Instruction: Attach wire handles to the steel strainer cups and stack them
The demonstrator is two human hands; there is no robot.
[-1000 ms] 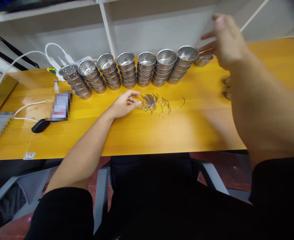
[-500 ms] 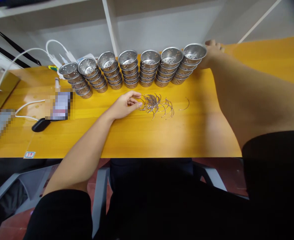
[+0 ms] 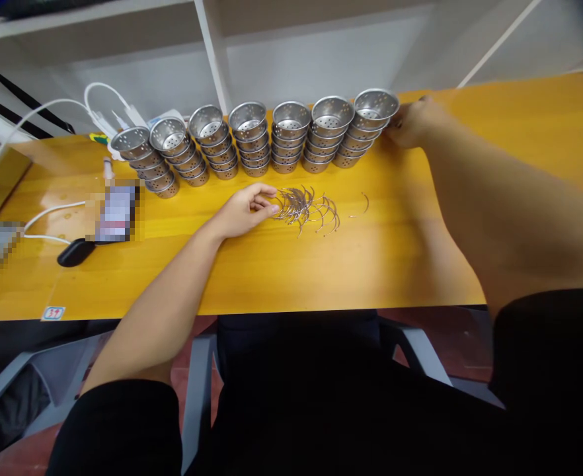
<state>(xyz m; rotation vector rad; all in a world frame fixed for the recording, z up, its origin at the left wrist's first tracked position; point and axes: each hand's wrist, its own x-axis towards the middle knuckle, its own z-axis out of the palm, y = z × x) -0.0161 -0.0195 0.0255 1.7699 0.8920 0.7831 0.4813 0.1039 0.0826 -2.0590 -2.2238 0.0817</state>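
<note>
My left hand (image 3: 249,210) lies on the table with loosely curled fingers, thumb and forefinger apart. Its fingertips are at the left edge of a heap of thin curved metal wires (image 3: 301,208); I see nothing held in it. My right hand (image 3: 413,124) is beside the upper part of the rightmost stack of perforated metal cups (image 3: 377,106). Its fingers are mostly hidden, so I cannot tell whether they grip anything. Several more stacks of perforated metal cups (image 3: 290,122) form a row to the left. A loose curved wire (image 3: 366,202) lies right of the heap.
A blurred-out phone (image 3: 117,213) and a black computer mouse (image 3: 76,252) are on the left of the yellow table (image 3: 281,277). White cables (image 3: 43,106) run at the back left. A shelf divider (image 3: 213,56) rises behind the cups.
My right hand has drawn back slightly toward me along the rightmost stack, and its fingers show less. My left hand stays beside the wires. The whole view has shifted slightly.
</note>
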